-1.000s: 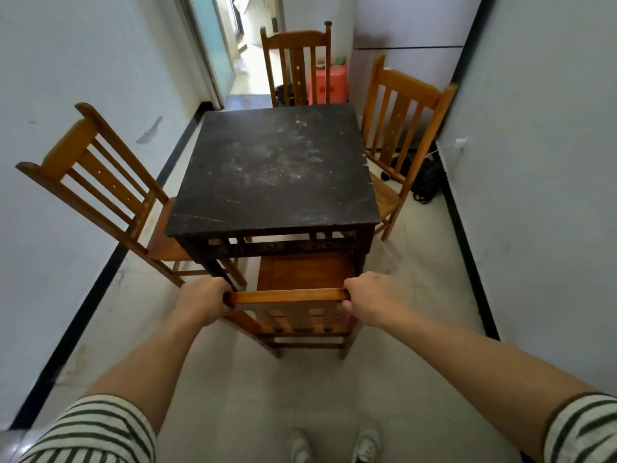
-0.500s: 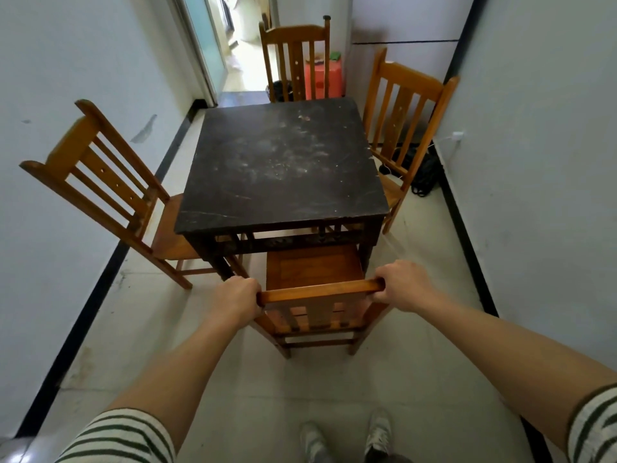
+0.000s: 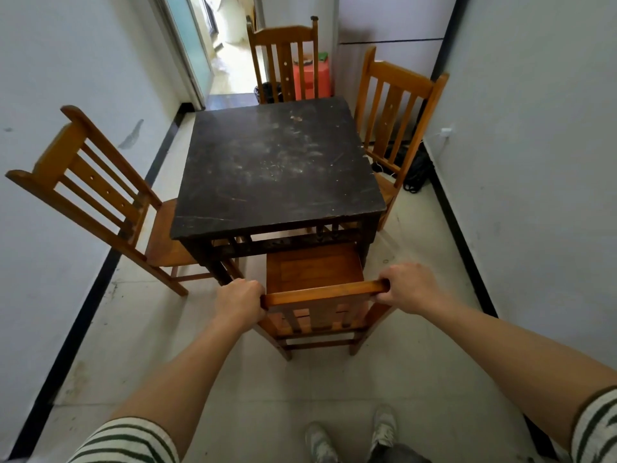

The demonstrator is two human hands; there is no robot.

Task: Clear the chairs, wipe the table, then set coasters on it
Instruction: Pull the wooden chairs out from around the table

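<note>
Left hand (image 3: 238,297) and right hand (image 3: 409,289) each grip an end of the near chair's top rail (image 3: 322,292); near chair (image 3: 317,295) stands at the table's front edge, seat partly under it; dark table (image 3: 277,168) top scuffed, dusty; left chair (image 3: 96,195) and right chair (image 3: 397,118) at its sides; far chair (image 3: 283,58) behind; red stool (image 3: 312,78) beyond.

No readable text or labels anywhere

Pale tiled floor (image 3: 267,389) runs between white walls (image 3: 534,162) with black skirting (image 3: 85,312).
</note>
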